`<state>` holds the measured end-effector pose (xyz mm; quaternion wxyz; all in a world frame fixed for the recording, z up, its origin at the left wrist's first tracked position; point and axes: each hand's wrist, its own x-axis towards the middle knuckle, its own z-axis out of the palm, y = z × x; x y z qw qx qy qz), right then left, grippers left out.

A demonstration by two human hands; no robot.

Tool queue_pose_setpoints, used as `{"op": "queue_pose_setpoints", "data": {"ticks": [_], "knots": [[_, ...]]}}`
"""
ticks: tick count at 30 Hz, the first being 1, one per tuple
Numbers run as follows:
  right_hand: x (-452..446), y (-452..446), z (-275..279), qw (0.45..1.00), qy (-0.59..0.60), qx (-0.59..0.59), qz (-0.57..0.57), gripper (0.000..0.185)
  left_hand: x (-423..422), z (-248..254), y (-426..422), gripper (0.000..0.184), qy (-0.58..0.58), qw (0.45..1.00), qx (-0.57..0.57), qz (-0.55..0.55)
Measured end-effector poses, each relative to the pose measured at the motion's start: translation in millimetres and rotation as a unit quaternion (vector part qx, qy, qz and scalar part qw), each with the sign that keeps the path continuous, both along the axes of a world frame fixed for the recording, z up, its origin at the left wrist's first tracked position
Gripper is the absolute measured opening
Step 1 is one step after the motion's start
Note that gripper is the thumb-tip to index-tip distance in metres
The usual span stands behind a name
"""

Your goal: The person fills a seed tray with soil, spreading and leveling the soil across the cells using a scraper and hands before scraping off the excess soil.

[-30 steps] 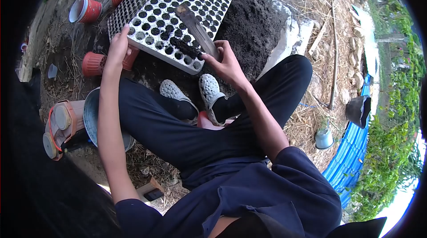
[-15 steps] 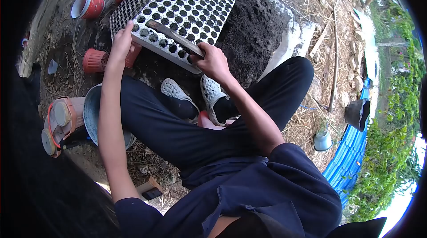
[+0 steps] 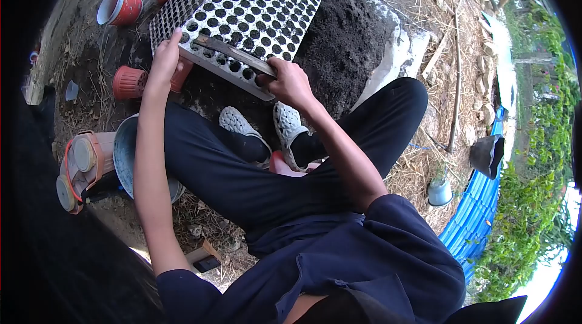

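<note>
A white seedling tray [image 3: 262, 6] with rows of round cells lies tilted in front of me, many cells filled with dark soil. Its near left corner is in the grip of my left hand [image 3: 165, 60], thumb on top and the other fingers partly hidden by the edge. My right hand [image 3: 290, 83] is closed around one end of a flat wooden stick [image 3: 233, 52]. The stick lies across the cells near the tray's front edge, where some cells look only partly filled. A second, darker seedling tray [image 3: 188, 0] sits beneath and left of the white one.
A heap of dark soil [image 3: 342, 39] spreads right of the trays on a pale sheet [image 3: 397, 51]. Red plastic pots [image 3: 129, 83] lie around the left and far sides. A bucket [image 3: 125, 154] stands by my left leg. Straw and sticks cover the ground at right.
The stick's far end has moved a little toward the tray's front left edge, so the stick lies flatter across the view. My left hand and the trays stay where they were.
</note>
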<state>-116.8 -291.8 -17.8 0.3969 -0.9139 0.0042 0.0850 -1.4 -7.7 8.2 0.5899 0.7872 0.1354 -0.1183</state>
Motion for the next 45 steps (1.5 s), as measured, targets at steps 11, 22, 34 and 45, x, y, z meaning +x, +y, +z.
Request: {"op": "queue_pose_setpoints", "data": {"ticks": [11,22,34,45], "knots": [[-1.3,-18.7,2.0,0.991,0.026,0.121,-0.044,0.024,-5.7,10.8,-6.5,0.051,0.005,1.0,-0.011,0.002],[3.8,-151.3,8.8,0.787,-0.143,0.376,-0.468,0.022,-9.3,20.5,-13.0,0.048,0.024,0.999,0.007,0.022],[-26.5,-57.8,-20.9,0.975,-0.006,0.113,-0.19,0.037,-6.9,14.7,-8.5,0.048,0.048,0.999,-0.005,0.013],[-41.6,-47.1,-51.7,0.992,-0.121,-0.015,-0.042,0.018,-8.6,18.7,-10.3,0.046,0.029,0.999,-0.011,0.017]]}}
